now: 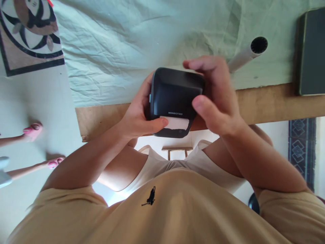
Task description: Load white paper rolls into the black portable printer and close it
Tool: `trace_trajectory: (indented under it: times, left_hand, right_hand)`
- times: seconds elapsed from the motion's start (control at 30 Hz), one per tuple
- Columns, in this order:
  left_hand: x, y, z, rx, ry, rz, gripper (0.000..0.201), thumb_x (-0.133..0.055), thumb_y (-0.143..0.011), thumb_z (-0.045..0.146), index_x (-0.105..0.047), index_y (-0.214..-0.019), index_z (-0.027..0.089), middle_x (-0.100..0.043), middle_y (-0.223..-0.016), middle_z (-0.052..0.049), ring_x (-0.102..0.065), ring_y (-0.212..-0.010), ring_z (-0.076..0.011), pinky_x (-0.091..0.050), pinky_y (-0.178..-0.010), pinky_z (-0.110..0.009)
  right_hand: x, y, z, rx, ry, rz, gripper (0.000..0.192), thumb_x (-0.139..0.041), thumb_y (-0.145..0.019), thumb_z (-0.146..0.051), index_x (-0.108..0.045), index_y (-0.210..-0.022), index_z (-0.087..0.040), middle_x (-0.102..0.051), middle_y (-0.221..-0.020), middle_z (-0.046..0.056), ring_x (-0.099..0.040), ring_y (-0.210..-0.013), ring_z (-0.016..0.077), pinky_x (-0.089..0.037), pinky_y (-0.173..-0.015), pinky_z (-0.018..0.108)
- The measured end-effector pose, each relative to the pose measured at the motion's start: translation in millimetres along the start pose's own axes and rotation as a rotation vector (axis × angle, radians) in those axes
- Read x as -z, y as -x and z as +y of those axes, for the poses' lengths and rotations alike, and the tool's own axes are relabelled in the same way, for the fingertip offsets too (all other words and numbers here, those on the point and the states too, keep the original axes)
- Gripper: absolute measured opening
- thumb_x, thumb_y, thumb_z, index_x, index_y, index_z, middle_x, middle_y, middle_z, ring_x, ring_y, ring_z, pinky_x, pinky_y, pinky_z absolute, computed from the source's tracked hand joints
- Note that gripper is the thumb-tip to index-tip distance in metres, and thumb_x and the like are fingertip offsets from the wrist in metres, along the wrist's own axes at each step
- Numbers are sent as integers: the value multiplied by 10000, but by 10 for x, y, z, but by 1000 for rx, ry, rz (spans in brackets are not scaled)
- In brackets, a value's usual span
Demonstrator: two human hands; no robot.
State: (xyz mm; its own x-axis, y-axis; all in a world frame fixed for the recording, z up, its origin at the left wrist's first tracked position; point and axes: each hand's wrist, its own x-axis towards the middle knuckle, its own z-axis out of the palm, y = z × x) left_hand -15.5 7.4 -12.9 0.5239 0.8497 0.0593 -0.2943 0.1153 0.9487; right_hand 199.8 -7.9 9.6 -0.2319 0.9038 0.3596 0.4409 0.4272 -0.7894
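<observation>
Clamping the printer (177,89) over the table's edge (106,118), your left hand (138,117) rests its thumb on the paper (179,123); your right hand (218,95) spreads thumb and forefinger apart alongside, its grip unclear.

Pale floor (50,108), patterned border (301,145), cloth-covered table (98,117)

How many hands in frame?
2. Left hand grips the device at its left side, thumb on the white strip; right hand at its right edge, some fingers hidden. Only a bystander's legs show, no hands.
</observation>
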Motion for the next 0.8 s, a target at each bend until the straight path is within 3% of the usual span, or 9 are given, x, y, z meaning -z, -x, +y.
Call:
trace_trajectory:
  times: [0.13, 0.23, 0.37, 0.47, 0.8]
  left_hand:
    - [-56, -9, 84, 22, 54, -6, 677, -818, -738, 426, -553, -1342, 274, -667, -1230, -66, -665, -1129, -240, -597, -878, -310]
    - [-103, 4, 133, 131, 108, 34, 559, -821, -758, 502, -629, -1216, 245, -671, -1009, -36, -672, -861, -159, -563, -676, -244]
    - [-145, -4, 161, 187, 141, 145, 433, -809, -775, 374, -664, -1146, 203, -595, -792, 3, -556, -584, -72, -458, -493, -178]
    - [-167, -20, 176, 209, 146, 192, 419, -796, -773, 295, -658, -1154, 188, -607, -804, 1, -575, -584, -71, -487, -511, -178]
    - [-231, -27, 196, 190, 96, 184, 393, -723, -833, 350, -603, -1159, 166, -578, -857, 2, -669, -698, -115, -439, -559, -196]
  right_hand:
    - [9, -23, 25, 40, -114, -105, 540, -523, -937, -584, -392, -1338, -247, -574, -1339, 79, -621, -1174, 202, -543, -1012, 406]
    - [16, -29, 15, 69, -78, -96, 537, -544, -936, -564, -390, -1342, -248, -581, -1321, 76, -622, -1160, 196, -555, -997, 394]
    - [16, -38, 21, 93, 12, -85, 570, -561, -919, -596, -396, -1348, -258, -578, -1329, 81, -605, -1207, 223, -558, -1028, 408]
    - [10, -58, 41, 56, 3, -112, 576, -559, -910, -612, -402, -1333, -254, -587, -1322, 90, -606, -1203, 233, -558, -1038, 416]
    - [44, -69, -16, 51, -30, -108, 577, -487, -916, -688, -436, -1299, -260, -591, -1280, 69, -612, -1161, 222, -540, -1029, 425]
